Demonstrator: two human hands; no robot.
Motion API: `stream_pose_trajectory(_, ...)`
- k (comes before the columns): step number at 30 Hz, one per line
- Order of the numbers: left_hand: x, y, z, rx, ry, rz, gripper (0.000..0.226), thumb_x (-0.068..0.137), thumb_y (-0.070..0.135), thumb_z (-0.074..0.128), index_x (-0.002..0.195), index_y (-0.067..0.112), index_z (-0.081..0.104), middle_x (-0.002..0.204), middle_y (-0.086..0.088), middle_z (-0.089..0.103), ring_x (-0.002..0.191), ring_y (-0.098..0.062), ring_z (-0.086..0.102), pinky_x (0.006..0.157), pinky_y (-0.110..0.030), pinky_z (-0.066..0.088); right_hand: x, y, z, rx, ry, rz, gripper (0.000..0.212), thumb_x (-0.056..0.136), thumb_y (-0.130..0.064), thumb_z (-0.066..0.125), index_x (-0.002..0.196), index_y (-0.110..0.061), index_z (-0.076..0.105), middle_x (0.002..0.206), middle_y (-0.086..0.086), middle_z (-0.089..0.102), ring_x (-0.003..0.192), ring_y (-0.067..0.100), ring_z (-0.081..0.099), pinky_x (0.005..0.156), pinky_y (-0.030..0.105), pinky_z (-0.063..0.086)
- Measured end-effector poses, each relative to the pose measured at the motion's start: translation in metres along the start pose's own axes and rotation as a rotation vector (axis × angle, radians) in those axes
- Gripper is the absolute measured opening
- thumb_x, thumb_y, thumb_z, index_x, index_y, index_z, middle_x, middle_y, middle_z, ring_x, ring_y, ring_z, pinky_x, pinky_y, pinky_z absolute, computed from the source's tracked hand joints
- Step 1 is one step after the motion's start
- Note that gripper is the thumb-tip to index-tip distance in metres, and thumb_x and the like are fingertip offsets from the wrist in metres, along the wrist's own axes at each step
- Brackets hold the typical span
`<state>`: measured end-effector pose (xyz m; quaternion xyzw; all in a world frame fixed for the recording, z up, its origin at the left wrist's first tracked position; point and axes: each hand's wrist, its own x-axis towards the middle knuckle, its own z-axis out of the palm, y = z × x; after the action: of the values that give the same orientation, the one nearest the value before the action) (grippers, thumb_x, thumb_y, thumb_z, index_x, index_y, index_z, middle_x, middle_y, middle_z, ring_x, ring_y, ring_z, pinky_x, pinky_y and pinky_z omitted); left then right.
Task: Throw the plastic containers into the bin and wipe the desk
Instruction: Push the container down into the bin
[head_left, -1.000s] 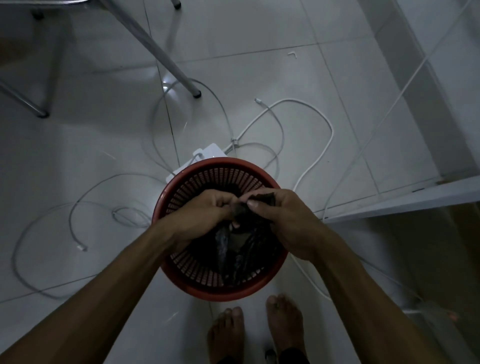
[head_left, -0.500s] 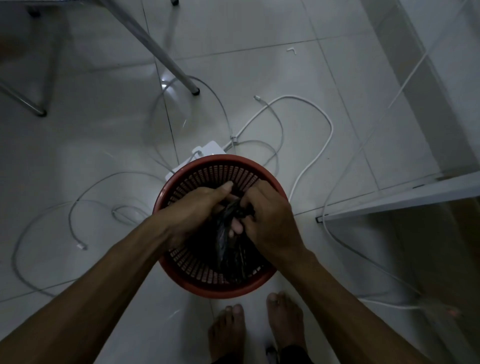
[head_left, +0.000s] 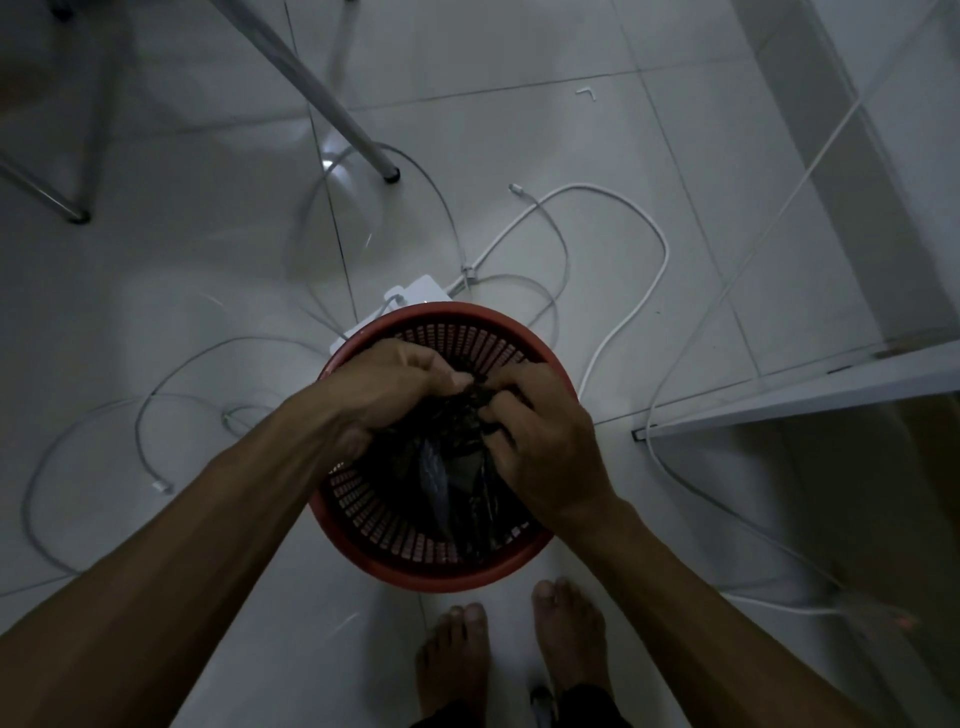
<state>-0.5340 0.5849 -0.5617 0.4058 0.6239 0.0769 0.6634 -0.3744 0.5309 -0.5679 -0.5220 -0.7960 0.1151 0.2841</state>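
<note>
No legible text, label, brand, number or sign anywhere: none on the red bin (head_left: 441, 569), the black bag (head_left: 457, 467) or the white adapter (head_left: 423, 291)

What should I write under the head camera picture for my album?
Both hands, left hand and right hand, gather a black plastic bag inside a red basket bin on a tiled floor.

Dark bag (head_left: 457, 467) hides the bin's (head_left: 441, 574) contents — too dim to tell.

A round red slatted bin (head_left: 441, 569) stands upright on the floor at 6 o'clock, a crumpled black bag (head_left: 457, 467) inside.
</note>
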Motion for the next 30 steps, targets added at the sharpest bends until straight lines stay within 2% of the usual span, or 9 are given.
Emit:
stream_pose_trajectory(3,-0.017,0.011,-0.005,-0.173,0.107,0.037,0.017,0.084,0.025,0.066,0.074,0.011,0.065,0.082,-0.006,0.067,0.074,-0.018,0.061,0.063,-0.028,0.051,-0.009,-0.001,-0.003,0.004,0.061,0.06,0.007,0.074,0.0,0.062,0.068,-0.001,0.06,0.088,0.015,0.064,0.082,0.022,0.055,0.068,0.033,0.051)
stream_pose_trajectory(5,-0.016,0.008,-0.011,-0.055,0.317,0.077,0.018,0.084,0.028,0.065,0.076,0.012,0.067,0.083,-0.002,0.068,0.078,-0.018,0.064,0.07,-0.032,0.053,-0.017,-0.005,-0.008,0.079,0.079,0.105,0.008,0.076,-0.001,0.06,0.068,0.0,0.059,0.089,0.015,0.063,0.084,0.021,0.054,0.07,0.031,0.051)
stream_pose_trajectory(7,-0.016,0.0,-0.017,0.175,0.523,0.187,0.019,0.088,0.027,0.061,0.075,0.014,0.065,0.081,-0.001,0.068,0.076,-0.019,0.063,0.072,-0.033,0.052,-0.033,-0.004,-0.013,0.097,0.033,0.119,0.007,0.076,-0.001,0.062,0.069,0.0,0.059,0.085,0.013,0.062,0.08,0.021,0.055,0.065,0.032,0.05)
stream_pose_trajectory(10,-0.02,-0.013,-0.023,0.745,0.726,0.456,0.016,0.091,0.021,0.054,0.08,0.01,0.059,0.078,-0.009,0.064,0.072,-0.026,0.055,0.065,-0.035,0.045,-0.063,0.008,-0.016,-0.07,-0.092,0.098,0.015,0.069,-0.001,0.073,0.067,-0.006,0.059,0.072,0.009,0.062,0.066,0.023,0.055,0.053,0.038,0.045)
stream_pose_trajectory(13,-0.022,-0.023,-0.023,1.079,0.739,0.54,0.01,0.083,0.011,0.063,0.079,0.002,0.059,0.073,-0.017,0.064,0.07,-0.034,0.052,0.067,-0.041,0.041,-0.085,0.019,-0.023,-0.169,-0.186,0.115,0.013,0.073,-0.009,0.07,0.066,-0.008,0.059,0.069,0.007,0.062,0.065,0.023,0.053,0.052,0.036,0.044)
stream_pose_trajectory(16,-0.025,-0.033,-0.028,1.245,0.727,0.51,0.014,0.072,0.004,0.07,0.074,-0.001,0.057,0.066,-0.019,0.063,0.066,-0.034,0.051,0.064,-0.04,0.033,-0.092,0.021,-0.03,-0.079,-0.185,0.239,0.01,0.074,-0.009,0.063,0.067,-0.009,0.057,0.069,0.004,0.058,0.066,0.018,0.047,0.053,0.033,0.043)
stream_pose_trajectory(20,-0.026,-0.044,-0.029,1.283,0.775,0.453,0.014,0.076,0.004,0.067,0.071,0.002,0.054,0.063,-0.017,0.06,0.065,-0.032,0.048,0.064,-0.039,0.027,-0.083,0.018,-0.034,0.051,-0.106,0.46,0.016,0.076,-0.004,0.066,0.066,-0.01,0.054,0.067,0.0,0.052,0.066,0.009,0.042,0.059,0.013,0.036)
stream_pose_trajectory(26,-0.023,-0.05,-0.006,0.878,0.865,0.467,0.022,0.094,0.023,0.046,0.086,0.004,0.056,0.087,-0.013,0.052,0.08,-0.029,0.047,0.07,-0.037,0.03,-0.053,0.012,-0.037,0.079,0.064,0.598,0.018,0.079,-0.005,0.067,0.073,-0.011,0.051,0.073,-0.002,0.052,0.064,0.003,0.048,0.055,0.011,0.04)
stream_pose_trajectory(30,-0.029,-0.047,0.002,0.859,0.874,0.54,0.025,0.091,0.027,0.046,0.087,0.006,0.058,0.091,-0.013,0.052,0.085,-0.028,0.044,0.07,-0.034,0.026,-0.032,0.003,-0.033,0.306,0.11,0.691,0.017,0.083,-0.012,0.066,0.073,-0.013,0.052,0.073,-0.001,0.063,0.066,0.008,0.063,0.055,0.018,0.053)
